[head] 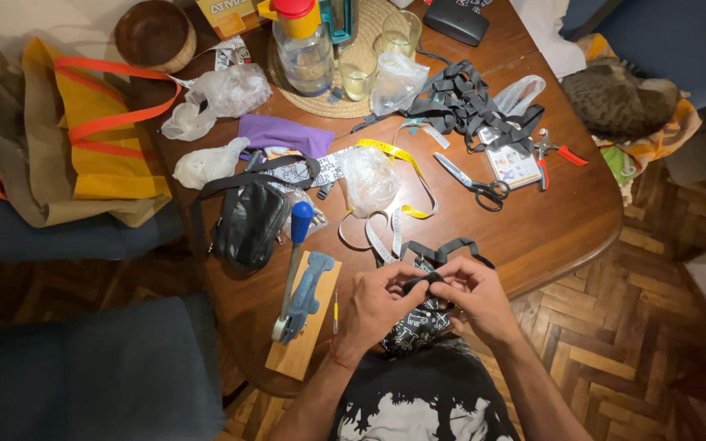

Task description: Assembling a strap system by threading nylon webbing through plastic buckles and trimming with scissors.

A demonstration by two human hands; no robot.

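Both my hands meet at the table's near edge. My left hand and my right hand pinch a black strap between their fingertips. That strap loops back onto the table and joins a black-and-white patterned fabric piece lying under my hands. A yellow measuring tape curls just beyond them.
Left of my hands lie a wooden board with a blue-handled tool, and a black pouch. Scissors, red-handled pliers, a pile of black straps, plastic bags, a bottle and glasses crowd the far side. A cat lies at right.
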